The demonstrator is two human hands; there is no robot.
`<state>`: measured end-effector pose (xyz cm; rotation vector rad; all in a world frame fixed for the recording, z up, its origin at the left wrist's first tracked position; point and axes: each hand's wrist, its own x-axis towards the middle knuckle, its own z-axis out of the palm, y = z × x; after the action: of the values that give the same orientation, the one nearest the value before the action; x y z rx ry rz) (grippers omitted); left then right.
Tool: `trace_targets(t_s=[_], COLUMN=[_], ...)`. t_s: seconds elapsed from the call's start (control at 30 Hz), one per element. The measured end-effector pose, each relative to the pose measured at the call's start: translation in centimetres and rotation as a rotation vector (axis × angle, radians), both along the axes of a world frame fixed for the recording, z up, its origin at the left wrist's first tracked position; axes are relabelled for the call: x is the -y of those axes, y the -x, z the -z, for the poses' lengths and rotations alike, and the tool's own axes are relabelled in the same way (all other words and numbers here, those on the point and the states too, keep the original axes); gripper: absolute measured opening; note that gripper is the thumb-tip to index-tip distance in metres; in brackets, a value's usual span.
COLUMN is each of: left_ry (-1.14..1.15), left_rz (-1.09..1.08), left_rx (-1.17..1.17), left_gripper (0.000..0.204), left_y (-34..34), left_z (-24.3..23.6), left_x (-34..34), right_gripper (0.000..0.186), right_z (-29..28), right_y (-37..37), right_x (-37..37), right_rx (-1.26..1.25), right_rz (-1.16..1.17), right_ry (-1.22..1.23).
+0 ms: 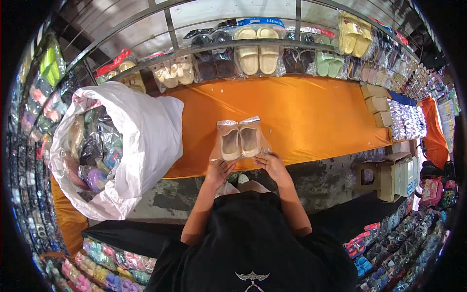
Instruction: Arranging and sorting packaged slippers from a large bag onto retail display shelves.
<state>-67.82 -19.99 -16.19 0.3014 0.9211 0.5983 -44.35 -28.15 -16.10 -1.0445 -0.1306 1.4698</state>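
A pair of cream slip-on shoes [241,141] in a clear plastic bag is in front of me, over the near edge of the orange-covered table. Both shoes sit side by side, their dark insoles showing through the openings. At the bag's lower left, my left hand [220,173] has its fingers on the plastic. My right hand [272,165] holds the lower right part of the bag, its fingertips close to the shoe. How firmly each hand grips is hard to see.
A large white sack [151,141] of bagged footwear stands at left. Bagged slippers [258,51] line a rack behind the orange cloth [321,112]. Small cardboard boxes [377,104] rest at the table's right end, and an open carton [389,177] is nearer. More packaged footwear [112,267] lies behind me.
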Motion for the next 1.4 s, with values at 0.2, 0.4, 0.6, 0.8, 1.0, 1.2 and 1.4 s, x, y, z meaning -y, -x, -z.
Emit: trace_targets(t_s=[0.2,0.4,0.6,0.8,1.0,1.2,1.4], left_ry=[0.101,0.094,0.160,0.127,0.141,0.081,0.089], left_rz=[-0.161,-0.177,-0.102,-0.092,-0.053,0.010,-0.011], left_rx=[0.293,0.078,-0.161,-0.134,-0.092,-0.037,-0.073], left_gripper=[0.056,0.059,0.041,0.029,0.027,0.029,0.033], left_y=[0.3,-0.6,-1.0,1.0,1.2,2.7,3.6], left_z=[-2.4,-2.9,1.4,6.9,7.5,10.0,11.6], left_x=[-0.2,0.0,0.4,1.9,3.1,3.5,4.2], right_gripper=[0.037,0.044,0.038,0.037,0.048,0.053,0.043], right_z=[-1.9,-2.0,0.4,6.6,9.4,8.6,7.8], right_y=[-0.1,0.9,1.9,4.0,3.6,5.0,7.1], right_x=[-0.5,-1.7,-1.4,-0.3,1.0,1.8,2.9], right_rx=[-0.278,-0.180,-0.106,0.005,-0.074,0.008,0.031], right_rz=[0.003,0.007,-0.022,-0.064,-0.017,0.073,0.179], right_ry=[-0.053,0.158,0.317,0.245,0.353,0.356,0.257])
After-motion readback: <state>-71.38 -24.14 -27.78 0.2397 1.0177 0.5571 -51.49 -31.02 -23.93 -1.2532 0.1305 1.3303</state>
